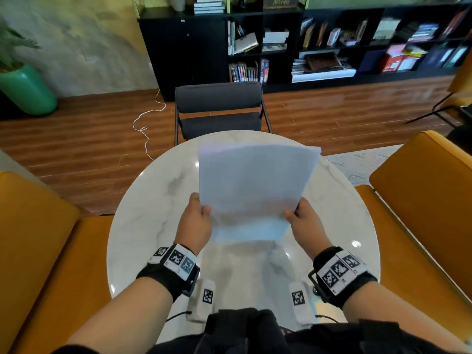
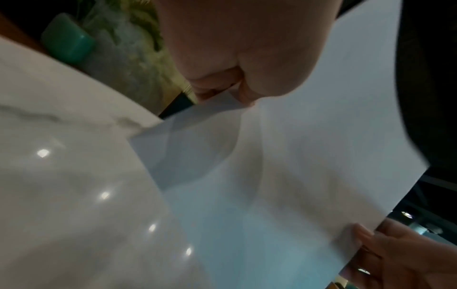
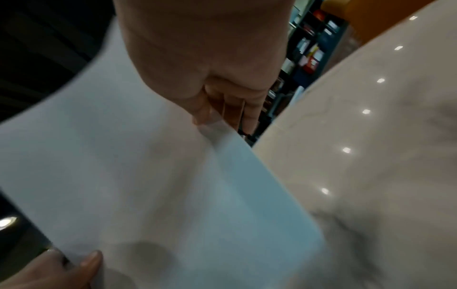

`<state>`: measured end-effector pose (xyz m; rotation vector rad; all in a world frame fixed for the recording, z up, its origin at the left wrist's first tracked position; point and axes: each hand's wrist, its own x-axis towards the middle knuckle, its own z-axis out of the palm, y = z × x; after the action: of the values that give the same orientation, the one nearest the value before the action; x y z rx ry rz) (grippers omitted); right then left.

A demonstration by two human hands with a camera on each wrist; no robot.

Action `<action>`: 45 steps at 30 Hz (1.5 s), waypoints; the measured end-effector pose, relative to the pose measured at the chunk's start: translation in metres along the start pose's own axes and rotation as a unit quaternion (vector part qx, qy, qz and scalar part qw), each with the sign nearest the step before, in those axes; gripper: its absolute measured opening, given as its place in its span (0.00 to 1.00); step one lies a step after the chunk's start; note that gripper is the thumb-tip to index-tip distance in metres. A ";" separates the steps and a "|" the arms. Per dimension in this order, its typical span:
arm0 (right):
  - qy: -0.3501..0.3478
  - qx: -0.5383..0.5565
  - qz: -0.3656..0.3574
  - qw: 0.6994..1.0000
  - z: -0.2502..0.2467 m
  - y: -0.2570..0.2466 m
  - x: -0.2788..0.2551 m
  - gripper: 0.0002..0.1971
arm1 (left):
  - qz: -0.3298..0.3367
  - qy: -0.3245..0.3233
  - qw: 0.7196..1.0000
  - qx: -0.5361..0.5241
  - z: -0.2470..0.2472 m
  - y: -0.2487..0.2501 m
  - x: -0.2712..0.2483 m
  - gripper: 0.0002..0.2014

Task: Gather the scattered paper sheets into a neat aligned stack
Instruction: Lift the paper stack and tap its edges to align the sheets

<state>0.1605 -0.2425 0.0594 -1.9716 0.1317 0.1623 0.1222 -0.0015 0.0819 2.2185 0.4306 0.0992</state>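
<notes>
Both hands [image 1: 196,221] [image 1: 305,221] gripping paper sheets [image 1: 252,185]

Paper sheets [image 1: 251,185] hide both hands' fingers.

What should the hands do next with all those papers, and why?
Probably tap the paper sheets on the marble table. The left hand and right hand grip them upright by the sides, and the top corners look uneven.

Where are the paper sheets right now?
In the head view the paper sheets are held up over the middle of the round marble table, the left hand gripping their left edge and the right hand their right edge.
</notes>
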 end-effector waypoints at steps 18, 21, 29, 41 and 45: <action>0.000 0.186 -0.025 0.982 -0.035 -0.049 0.005 0.14 | 0.035 0.100 0.989 -0.101 -0.053 0.017 0.005 0.36; -0.011 0.214 -0.024 0.976 -0.038 -0.046 0.006 0.14 | -0.052 -0.004 0.964 -0.262 -0.048 0.012 0.002 0.29; 0.016 0.197 -0.028 0.980 -0.027 -0.039 0.006 0.16 | -0.041 0.071 0.958 -0.274 -0.035 0.022 0.008 0.20; 0.039 0.088 0.098 0.990 0.005 0.045 0.013 0.13 | -0.126 0.039 0.977 -0.166 0.038 -0.063 0.001 0.21; 0.022 0.032 0.106 0.994 0.011 0.055 0.008 0.12 | -0.155 0.047 0.975 -0.155 0.048 -0.065 -0.006 0.18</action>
<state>0.1588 -0.2540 0.0038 -1.8962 0.3711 0.2498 0.1091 -0.0021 0.0016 1.8240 0.7552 0.0982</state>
